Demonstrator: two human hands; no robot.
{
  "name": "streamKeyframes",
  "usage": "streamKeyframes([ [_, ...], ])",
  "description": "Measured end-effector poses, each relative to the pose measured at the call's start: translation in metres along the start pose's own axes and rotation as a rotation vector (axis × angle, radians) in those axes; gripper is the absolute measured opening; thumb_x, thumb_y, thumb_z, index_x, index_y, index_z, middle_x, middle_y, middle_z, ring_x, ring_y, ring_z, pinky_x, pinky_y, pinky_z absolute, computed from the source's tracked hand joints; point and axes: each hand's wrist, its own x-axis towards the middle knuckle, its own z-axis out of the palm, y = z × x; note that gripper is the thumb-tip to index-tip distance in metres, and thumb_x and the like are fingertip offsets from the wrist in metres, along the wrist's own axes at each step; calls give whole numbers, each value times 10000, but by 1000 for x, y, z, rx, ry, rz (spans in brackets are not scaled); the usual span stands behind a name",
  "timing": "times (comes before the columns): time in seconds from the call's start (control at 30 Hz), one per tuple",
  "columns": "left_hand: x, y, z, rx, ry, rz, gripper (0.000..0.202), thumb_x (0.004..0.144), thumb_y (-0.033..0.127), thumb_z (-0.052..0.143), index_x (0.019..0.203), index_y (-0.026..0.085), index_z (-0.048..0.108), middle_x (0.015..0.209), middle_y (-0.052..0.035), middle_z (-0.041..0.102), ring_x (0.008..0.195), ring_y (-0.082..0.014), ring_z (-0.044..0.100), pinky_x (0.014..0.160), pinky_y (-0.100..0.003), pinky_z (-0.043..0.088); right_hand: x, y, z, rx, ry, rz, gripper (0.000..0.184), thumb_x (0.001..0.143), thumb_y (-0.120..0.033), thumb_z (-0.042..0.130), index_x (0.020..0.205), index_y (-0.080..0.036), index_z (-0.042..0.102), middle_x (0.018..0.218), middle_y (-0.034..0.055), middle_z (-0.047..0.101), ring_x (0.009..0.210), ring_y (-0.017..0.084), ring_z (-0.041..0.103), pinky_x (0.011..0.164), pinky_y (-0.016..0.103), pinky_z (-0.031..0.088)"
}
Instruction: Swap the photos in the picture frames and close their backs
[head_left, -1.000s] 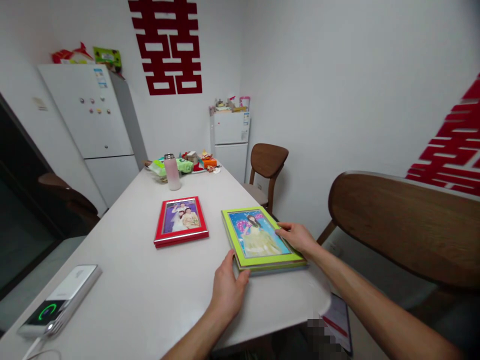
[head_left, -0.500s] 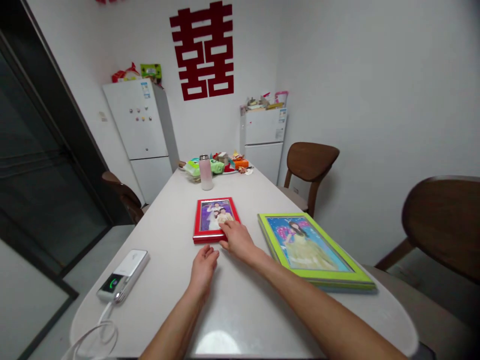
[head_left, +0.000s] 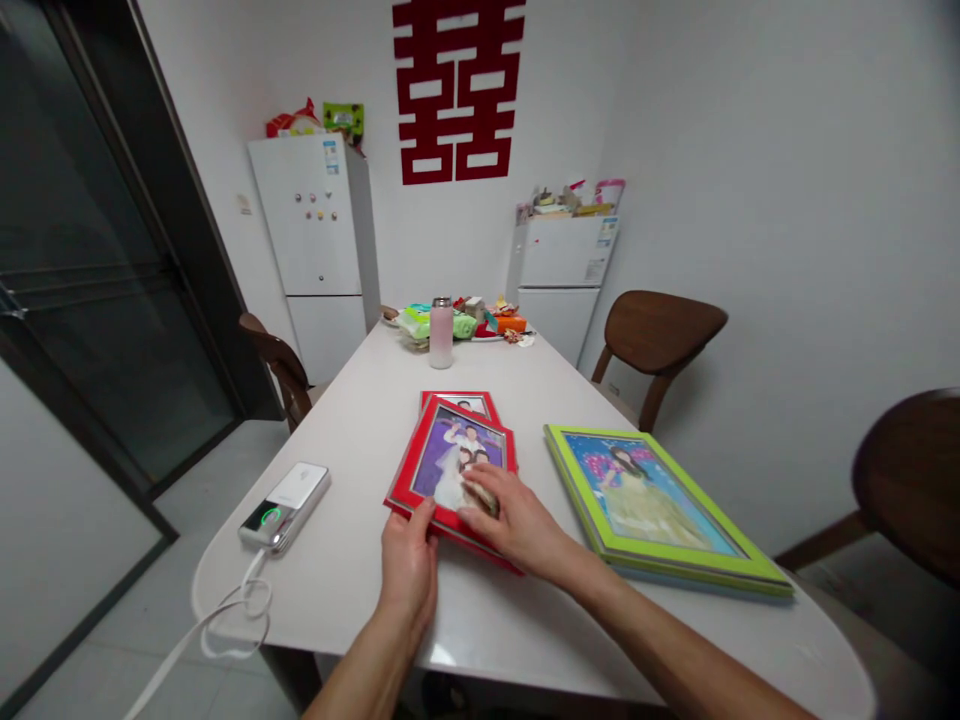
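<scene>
A red picture frame [head_left: 405, 487] with a photo of people against purple lies tilted in front of me, its near end hanging over the bare tabletop. My left hand [head_left: 409, 555] is closed on its near left corner, thumb on top and the other fingers partly hidden below. Across the lower right of the photo lies my right hand [head_left: 517, 520], thumb and fingers apart and touching the picture. Partly covered behind it is a second red picture frame [head_left: 491, 405]. To the right, a large lime-green picture frame [head_left: 679, 560] shows a figure in a pale yellow dress, stacked on something grey-blue.
A power bank [head_left: 289, 505] with a lit display and white cable [head_left: 180, 645] sits at the left of the white table [head_left: 360, 430]. A pink bottle [head_left: 442, 335] stands before green packets [head_left: 461, 327]. Wooden chairs [head_left: 660, 335] flank the table.
The top red frame has come toward me and turned, uncovering another red frame beneath. My left hand now grips its corner; my right hand reaches farther onto the photo. The camera view has shifted.
</scene>
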Motion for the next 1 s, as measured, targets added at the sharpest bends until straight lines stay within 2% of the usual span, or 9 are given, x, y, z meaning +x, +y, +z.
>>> streamKeyframes([
  [0.1, -23, 15, -1, 216, -40, 130, 309, 684, 235, 560, 978, 146, 530, 921, -36, 625, 890, -184, 554, 814, -289, 404, -2, -4, -6, 260, 87, 161, 460, 733, -369, 461, 1132, -140, 469, 1143, 122, 504, 1047, 217, 453, 883, 383, 340],
  [0.23, -55, 29, 2, 632, -143, 285, 324, 700, 227, 536, 1016, 156, 521, 914, -45, 633, 836, -191, 578, 780, -289, 441, -18, -21, -18, 586, 166, 284, 543, 727, -460, 449, 1195, -188, 404, 1185, 100, 482, 1068, 200, 451, 871, 357, 368],
  [0.3, -68, 31, 3, 805, -272, 428, 388, 684, 175, 529, 1071, 169, 495, 979, -61, 618, 881, -202, 573, 797, -294, 444, -31, -29, -26, 740, 185, 339, 563, 720, -489, 449, 1208, -217, 380, 1181, 91, 488, 1045, 203, 474, 833, 352, 404],
  [0.4, -81, 25, 1, 983, -512, 775, 510, 614, 82, 487, 1117, 156, 452, 1124, -102, 543, 1017, -221, 509, 869, -313, 413, -51, -35, -35, 964, 167, 448, 520, 729, -494, 431, 1171, -221, 416, 1108, 91, 548, 952, 214, 541, 752, 345, 454],
  [0.47, -84, 16, -2, 1087, -640, 972, 551, 566, 73, 463, 1114, 125, 443, 1129, -137, 535, 1041, -233, 492, 873, -338, 415, -60, -32, -38, 1028, 135, 528, 461, 725, -454, 452, 1105, -195, 477, 1028, 100, 596, 885, 222, 574, 715, 343, 467],
  [0.57, -83, 2, -5, 1257, -761, 1079, 506, 566, 100, 454, 1072, 90, 475, 1084, -157, 562, 1024, -250, 504, 858, -373, 428, -66, -20, -35, 1057, 48, 565, 393, 694, -345, 503, 1044, -166, 510, 951, 97, 629, 829, 215, 593, 708, 337, 466],
  [0.7, -81, -13, -7, 1439, -852, 1013, 394, 658, 163, 453, 1038, 80, 513, 1101, -142, 553, 1026, -249, 501, 850, -357, 439, -64, 4, -26, 893, -11, 546, 426, 645, -242, 491, 1062, -155, 477, 914, 71, 642, 798, 192, 598, 695, 310, 467],
  [0.87, -80, -27, -8, 1515, -863, 929, 347, 745, 234, 422, 1057, 110, 510, 1117, -112, 548, 1043, -247, 488, 842, -365, 444, -62, 28, -18, 305, -27, 451, 400, 607, -173, 467, 1006, -160, 491, 833, 46, 643, 699, 172, 589, 665, 275, 453],
  [1.0, -79, -34, -9, 1551, -866, 889, 335, 760, 204, 400, 1065, 115, 506, 1121, -111, 546, 1059, -240, 474, 847, -358, 439, -62, 32, -16, -99, -21, 342, 350, 615, -162, 452, 955, -137, 532, 815, 77, 604, 715, 179, 554, 687, 280, 422],
])
